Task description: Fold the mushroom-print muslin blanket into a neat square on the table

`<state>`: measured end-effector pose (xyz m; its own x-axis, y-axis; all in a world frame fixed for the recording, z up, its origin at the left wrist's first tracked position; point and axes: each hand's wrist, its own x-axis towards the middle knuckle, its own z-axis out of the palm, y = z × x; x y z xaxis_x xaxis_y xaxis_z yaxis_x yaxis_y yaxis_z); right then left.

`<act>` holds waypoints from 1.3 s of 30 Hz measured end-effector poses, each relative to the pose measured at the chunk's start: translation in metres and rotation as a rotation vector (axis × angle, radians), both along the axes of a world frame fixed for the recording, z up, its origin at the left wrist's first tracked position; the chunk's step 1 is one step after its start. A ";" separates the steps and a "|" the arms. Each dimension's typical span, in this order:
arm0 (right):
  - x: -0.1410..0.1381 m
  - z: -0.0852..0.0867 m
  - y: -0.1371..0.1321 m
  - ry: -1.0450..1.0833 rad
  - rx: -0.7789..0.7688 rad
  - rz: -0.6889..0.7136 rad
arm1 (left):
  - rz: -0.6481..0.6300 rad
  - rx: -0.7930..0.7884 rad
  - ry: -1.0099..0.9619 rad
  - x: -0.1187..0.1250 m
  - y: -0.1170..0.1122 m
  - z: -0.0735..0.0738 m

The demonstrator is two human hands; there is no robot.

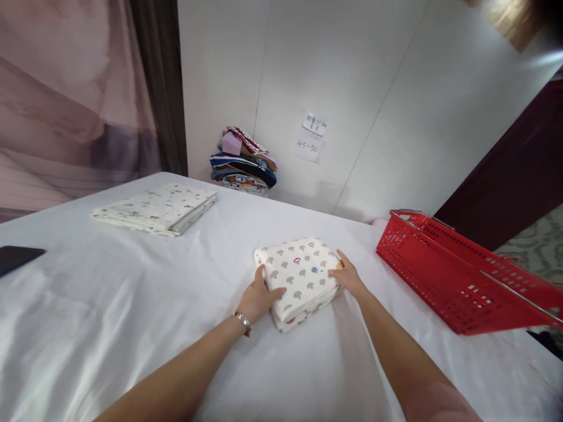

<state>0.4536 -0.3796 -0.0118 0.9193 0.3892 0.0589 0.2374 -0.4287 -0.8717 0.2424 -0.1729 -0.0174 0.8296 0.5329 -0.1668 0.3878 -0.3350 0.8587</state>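
A folded white cloth with a mushroom print [299, 272] lies on the white sheet [132, 305] in the middle of the table. My left hand [258, 298] grips its left edge, thumb on top and fingers tucked under the side. A bracelet shows on that wrist. My right hand [347, 275] holds the cloth's right edge, fingers curled against it.
A red plastic basket [457, 275] stands at the right, close to the cloth. A second folded printed cloth [156, 208] lies at the far left. A dark phone [15, 257] sits at the left edge. A pile of folded clothes [244, 161] rests against the wall under two paper notes [311, 138].
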 end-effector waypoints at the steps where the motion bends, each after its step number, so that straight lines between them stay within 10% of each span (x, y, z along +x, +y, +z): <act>1: 0.009 0.000 0.003 -0.012 -0.035 -0.013 | -0.019 -0.012 -0.030 -0.001 -0.006 -0.001; 7: 0.030 -0.012 0.002 -0.003 -0.172 -0.086 | -0.065 -0.061 -0.033 -0.003 -0.003 -0.001; 15: 0.013 -0.024 -0.024 -0.010 -0.186 -0.174 | 0.082 0.481 -0.062 0.025 0.042 -0.001; 23: 0.020 -0.026 -0.015 0.009 -0.120 -0.186 | -0.062 0.352 0.029 0.061 0.064 0.006; 39: 0.038 -0.016 0.032 -0.100 -0.158 -0.174 | -0.139 0.291 -0.166 -0.012 0.045 -0.004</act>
<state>0.4915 -0.3479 -0.0277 0.9660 0.2370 0.1035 0.2293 -0.6001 -0.7663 0.2309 -0.1281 -0.0212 0.9007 0.4179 0.1188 0.1842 -0.6149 0.7668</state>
